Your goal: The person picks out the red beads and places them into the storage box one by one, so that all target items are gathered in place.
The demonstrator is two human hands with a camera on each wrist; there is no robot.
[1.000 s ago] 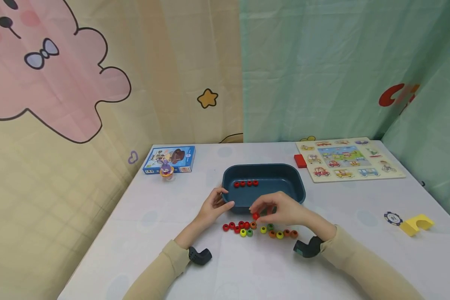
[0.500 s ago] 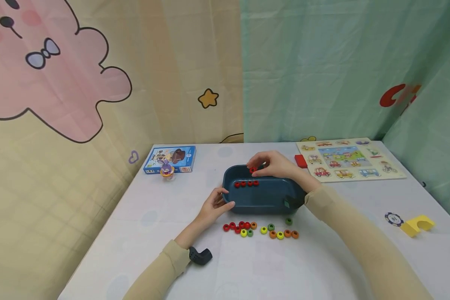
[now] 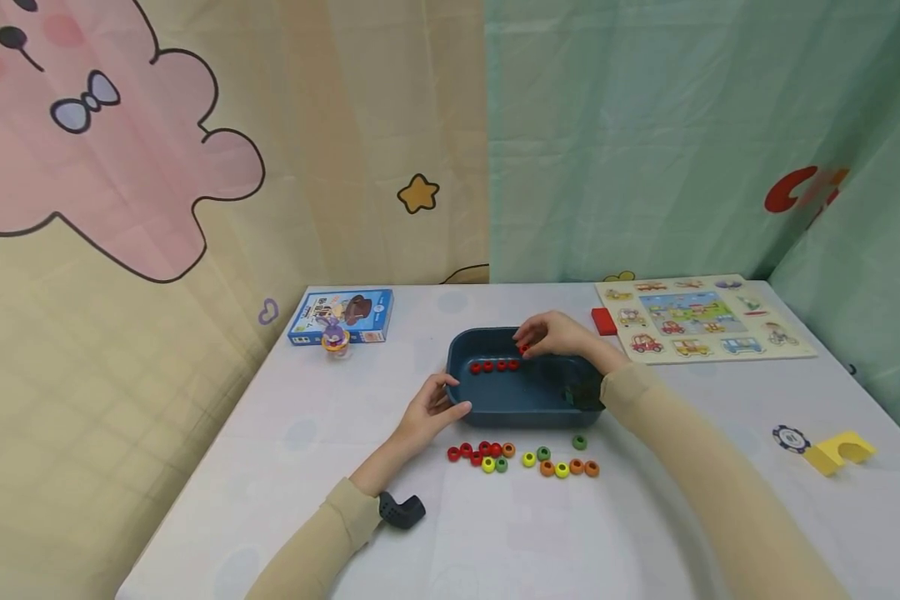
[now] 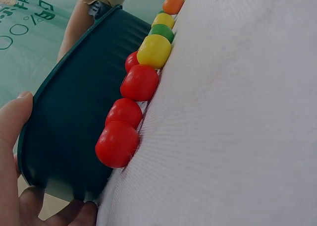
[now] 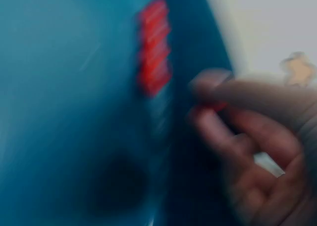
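My left hand (image 3: 429,407) grips the left end of a dark blue-green tray (image 3: 528,419); in the left wrist view its thumb lies at the rim and the fingers curl round the end wall. Over the tray's far side, my right hand (image 3: 558,335) pinches a red bead (image 3: 523,350) between thumb and fingers. To the left of that bead, a row of several red beads (image 3: 488,367) lies on the tray floor. The right wrist view is blurred, but it shows the held bead just beyond the row's end, apart from it.
Loose red, yellow, green and orange beads (image 3: 528,459) lie in front of the tray. A blue box (image 3: 345,315) and a purple figurine (image 3: 335,336) are back left. Back right are a red block (image 3: 603,322) and a picture puzzle board (image 3: 705,321); a poker chip (image 3: 791,439) and yellow arch block (image 3: 840,452) lie right.
My right hand has carried the red bead from the tray's near side to its far side, then slightly right. A green bead it had hidden now shows. My left hand stays put.
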